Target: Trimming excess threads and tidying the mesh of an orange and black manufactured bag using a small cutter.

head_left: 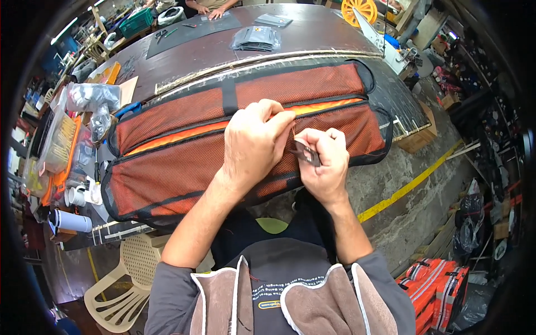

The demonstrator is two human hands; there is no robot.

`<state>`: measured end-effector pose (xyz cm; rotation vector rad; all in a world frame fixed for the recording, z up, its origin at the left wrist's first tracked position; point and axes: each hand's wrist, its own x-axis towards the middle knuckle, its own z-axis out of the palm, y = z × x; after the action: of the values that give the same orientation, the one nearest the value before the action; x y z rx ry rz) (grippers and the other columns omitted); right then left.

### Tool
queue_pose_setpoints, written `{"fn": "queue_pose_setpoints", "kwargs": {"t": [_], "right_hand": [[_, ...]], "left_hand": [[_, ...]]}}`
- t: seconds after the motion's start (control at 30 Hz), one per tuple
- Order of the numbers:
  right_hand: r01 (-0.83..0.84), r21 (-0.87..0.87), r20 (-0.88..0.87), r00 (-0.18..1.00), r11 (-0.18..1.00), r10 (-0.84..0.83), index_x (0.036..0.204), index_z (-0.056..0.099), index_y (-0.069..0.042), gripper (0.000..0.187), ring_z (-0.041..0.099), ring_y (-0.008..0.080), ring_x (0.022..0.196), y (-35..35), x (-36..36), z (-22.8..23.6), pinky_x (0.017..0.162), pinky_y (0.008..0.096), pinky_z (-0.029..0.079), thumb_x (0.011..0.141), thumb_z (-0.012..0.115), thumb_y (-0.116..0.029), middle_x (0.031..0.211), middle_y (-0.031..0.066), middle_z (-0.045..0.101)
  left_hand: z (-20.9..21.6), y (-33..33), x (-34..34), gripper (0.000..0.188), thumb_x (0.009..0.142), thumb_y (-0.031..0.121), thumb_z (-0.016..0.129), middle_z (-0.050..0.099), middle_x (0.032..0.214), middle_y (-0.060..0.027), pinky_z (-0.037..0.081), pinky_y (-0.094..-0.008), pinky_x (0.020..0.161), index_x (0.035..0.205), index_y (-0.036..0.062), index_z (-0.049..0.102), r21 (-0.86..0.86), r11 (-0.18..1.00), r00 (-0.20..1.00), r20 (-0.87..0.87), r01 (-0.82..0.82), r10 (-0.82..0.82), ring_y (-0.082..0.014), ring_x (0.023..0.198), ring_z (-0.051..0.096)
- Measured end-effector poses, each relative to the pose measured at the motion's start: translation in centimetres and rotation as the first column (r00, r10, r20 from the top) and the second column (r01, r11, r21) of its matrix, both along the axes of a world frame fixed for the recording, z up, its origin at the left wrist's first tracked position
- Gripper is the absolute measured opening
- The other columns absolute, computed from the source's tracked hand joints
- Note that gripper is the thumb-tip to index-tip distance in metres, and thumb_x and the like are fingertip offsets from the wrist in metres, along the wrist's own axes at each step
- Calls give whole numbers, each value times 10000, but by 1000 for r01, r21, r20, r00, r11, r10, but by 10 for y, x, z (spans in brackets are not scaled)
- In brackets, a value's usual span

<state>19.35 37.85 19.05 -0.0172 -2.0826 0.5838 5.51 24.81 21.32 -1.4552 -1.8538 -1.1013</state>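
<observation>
A long orange mesh bag (162, 178) with black edging lies across the table in front of me. Bright orange fabric (187, 138) shows along its lengthwise opening. My left hand (251, 137) is closed above the bag's middle, thumb and forefinger pinching a thin orange thread (293, 129). Just to its right, my right hand (329, 162) is closed around a small flat dark grey tool (307, 153) with a pale opening in it; its exact kind is partly hidden by the fingers. The thread runs down between both hands, close to the right fingertips.
Stacked grey pieces in plastic (256, 38) lie farther back, near another person's hands (215, 12). At left are clear containers (58, 145) and a white tumbler (72, 221). A beige plastic chair (125, 279) stands lower left; orange bags (435, 290) lie lower right.
</observation>
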Motion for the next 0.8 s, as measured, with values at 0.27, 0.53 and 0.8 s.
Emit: {"fn": "queue_pose_setpoints", "kwargs": {"t": [0.27,0.53,0.8], "right_hand": [[-80,70,-41,996,994,82,1076,768,-107,234,710,237,812,-6,10,6,902,449,490,872,842,-17,1010,-12,791],[110,-339,239,971,934,-28,1318,665,-52,522,704,300,876,-20,37,32,817,444,573,936,942,-274,1081,114,752],[221,-285,234,960,933,-156,1117,763,12,280,619,92,697,-13,30,61,653,295,519,940,911,-146,838,66,755]], "left_hand": [[21,-12,7,135,891,137,891,742,901,-46,515,-422,780,1006,88,837,-101,994,999,7,33,-33,-279,878,680],[27,-12,3,84,981,87,830,710,831,-150,574,-423,705,975,19,782,69,990,905,401,121,-138,-341,766,721],[17,-15,0,87,1066,57,775,752,868,-67,554,-285,679,1043,-24,797,256,950,743,597,181,-303,-111,757,712]]}}
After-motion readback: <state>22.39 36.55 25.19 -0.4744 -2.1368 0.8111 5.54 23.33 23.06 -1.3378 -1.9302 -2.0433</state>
